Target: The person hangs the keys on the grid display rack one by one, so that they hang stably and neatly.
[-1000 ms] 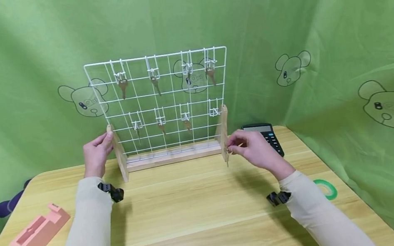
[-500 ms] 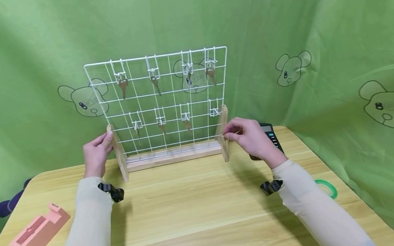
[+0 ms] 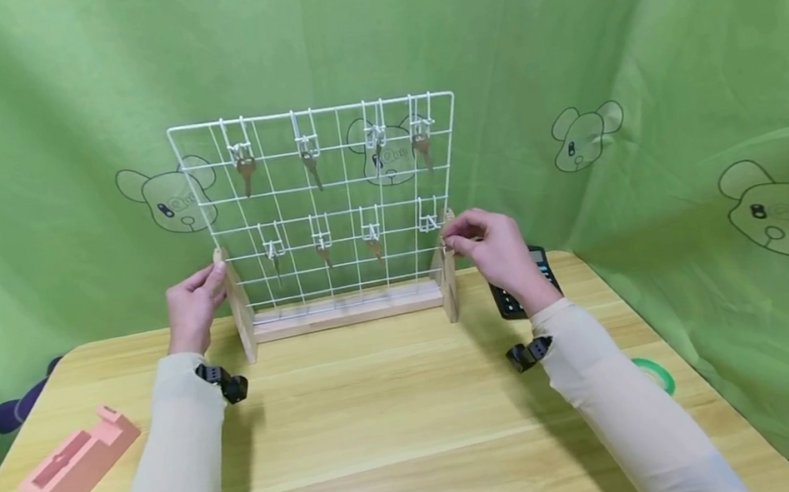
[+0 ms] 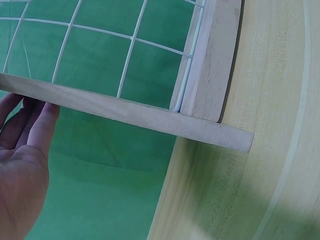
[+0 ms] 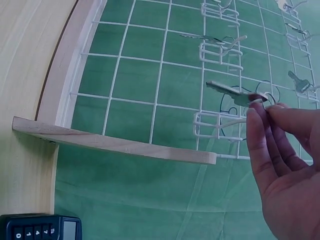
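Note:
A white wire grid rack stands upright on a wooden base. My left hand holds its left wooden post, fingertips at the post's edge in the left wrist view. Between right thumb and fingers I pinch a metal key by its ring end, blade pointing away from the hand. This right hand is beside the top of the right post. Close to the key is the lower row's rightmost hook, which carries no key. Other hooks hold hanging keys, such as a brownish key at upper left.
A black calculator lies behind the right forearm. At the left of the wooden table sits a pink tape dispenser; a green ring lies at the right. A green curtain hangs behind the rack.
My right hand has risen along the right post with the key, from near its foot to close to the lower right hook. The left hand has stayed on the left post.

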